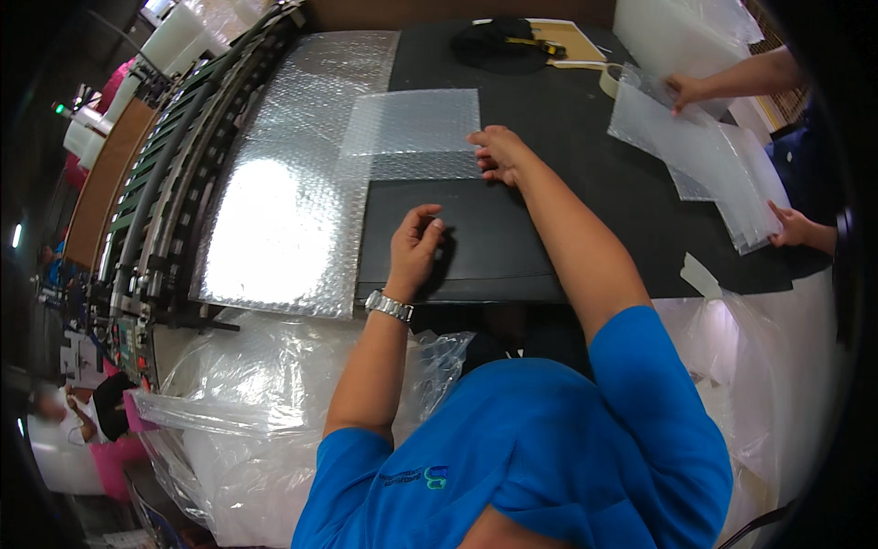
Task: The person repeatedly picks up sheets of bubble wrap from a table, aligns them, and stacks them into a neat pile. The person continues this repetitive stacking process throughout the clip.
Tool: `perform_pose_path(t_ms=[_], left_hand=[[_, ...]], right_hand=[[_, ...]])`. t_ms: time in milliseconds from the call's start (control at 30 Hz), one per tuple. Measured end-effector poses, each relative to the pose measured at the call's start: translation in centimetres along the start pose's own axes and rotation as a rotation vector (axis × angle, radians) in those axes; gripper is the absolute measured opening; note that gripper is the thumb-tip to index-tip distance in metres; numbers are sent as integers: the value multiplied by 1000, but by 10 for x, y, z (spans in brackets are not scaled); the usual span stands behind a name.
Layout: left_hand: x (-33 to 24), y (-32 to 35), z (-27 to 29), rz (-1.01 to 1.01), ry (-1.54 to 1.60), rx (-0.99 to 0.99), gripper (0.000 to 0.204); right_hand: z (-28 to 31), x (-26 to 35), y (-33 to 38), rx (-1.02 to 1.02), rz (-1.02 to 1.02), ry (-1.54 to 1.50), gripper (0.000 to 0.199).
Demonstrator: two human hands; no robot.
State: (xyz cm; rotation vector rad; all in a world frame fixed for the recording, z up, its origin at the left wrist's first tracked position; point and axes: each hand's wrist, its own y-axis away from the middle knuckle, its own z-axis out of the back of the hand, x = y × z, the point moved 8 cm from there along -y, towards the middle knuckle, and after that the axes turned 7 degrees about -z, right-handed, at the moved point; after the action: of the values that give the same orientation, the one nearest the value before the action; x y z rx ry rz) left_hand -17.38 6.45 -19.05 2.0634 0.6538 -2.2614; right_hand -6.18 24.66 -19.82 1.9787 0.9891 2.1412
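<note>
Bubble-wrap sheet (412, 128) under right hand (501, 154), fingers curled

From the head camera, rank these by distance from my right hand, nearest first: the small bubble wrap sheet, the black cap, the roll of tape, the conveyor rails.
1. Small clear bubble wrap sheet: under the fingers of the right hand, touching.
2. Black cap: straight beyond, at the table's far edge.
3. Beige roll of tape: far right; close to the cap's rank.
4. Green conveyor rails: far left.

head cam | fisheye, looks down & fwd | close over black table (567, 146) | single view
</note>
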Motion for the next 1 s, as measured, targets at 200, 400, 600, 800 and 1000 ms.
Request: perform_pose_path(t_ms=[200,400,600,800,1000], left_hand=[[0,0,-1,-27,-66,6,21],[-2,2,-2,-49,-98,3,21],[-59,-15,33,-303,-478,-52,16],[-120,-46,166,-627,-949,-562,22],[-99,-20,215,-263,-1395,-904,76]], right_hand=[[-9,8,25,-440,481,969,59],[-22,-1,43,-484,552,1111,56],[-16,-1,35,-508,542,1084,53],[-10,1,35,-503,553,999,53],[-13,2,37,-555,554,1021,56]])
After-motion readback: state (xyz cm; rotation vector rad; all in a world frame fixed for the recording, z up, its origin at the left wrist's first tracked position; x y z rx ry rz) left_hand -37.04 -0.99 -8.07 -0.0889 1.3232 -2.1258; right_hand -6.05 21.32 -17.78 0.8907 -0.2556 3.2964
